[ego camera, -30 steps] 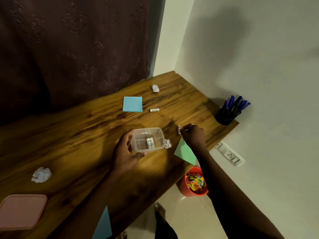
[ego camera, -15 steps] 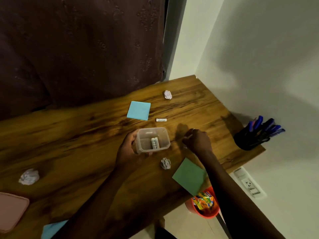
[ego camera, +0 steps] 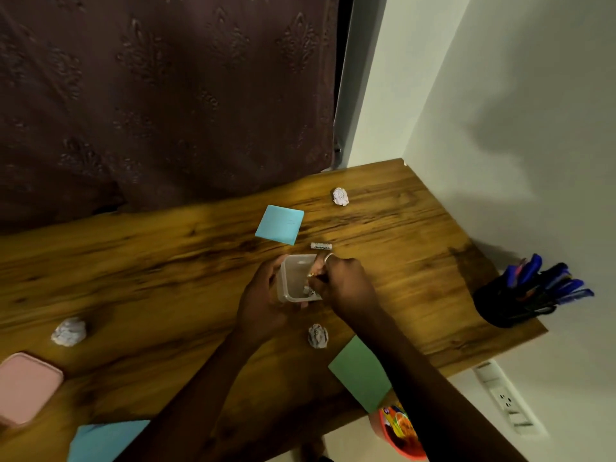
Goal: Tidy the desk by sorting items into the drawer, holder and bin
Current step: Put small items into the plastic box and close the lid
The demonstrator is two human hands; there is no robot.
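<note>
The left hand (ego camera: 263, 301) wraps its fingers round the left wall of a clear plastic box (ego camera: 295, 278), holding it just above the bench (ego camera: 150, 268). The right hand (ego camera: 345, 286) sits at the box's 3 o'clock rim with its fingers bunched over the opening. Blur hides whether they pinch anything, so I cannot tell its grip. White batteries (ego camera: 309, 291) lie in the near end of the box.

At 12 o'clock from the box, just beside it, a single AA battery (ego camera: 321, 245) lies on the wood. A blue sticky note (ego camera: 280, 224) lies flat beyond it at 11 o'clock, and a crumpled paper ball (ego camera: 340, 196) sits farther out at 1 o'clock. At 6 o'clock a second paper ball (ego camera: 318, 335) rests near the wrists, and a green sticky note (ego camera: 361, 371) at 5 o'clock overhangs the bench edge.

A black pen holder (ego camera: 500, 308) at 3 o'clock, well apart, is packed with blue pens (ego camera: 536, 278). Below the bench at 5 o'clock an orange bin (ego camera: 391, 441) holds colourful wrappers. At 8 o'clock lie a third paper ball (ego camera: 69, 331), a pink lid (ego camera: 26, 388) and a blue sheet (ego camera: 106, 441).
</note>
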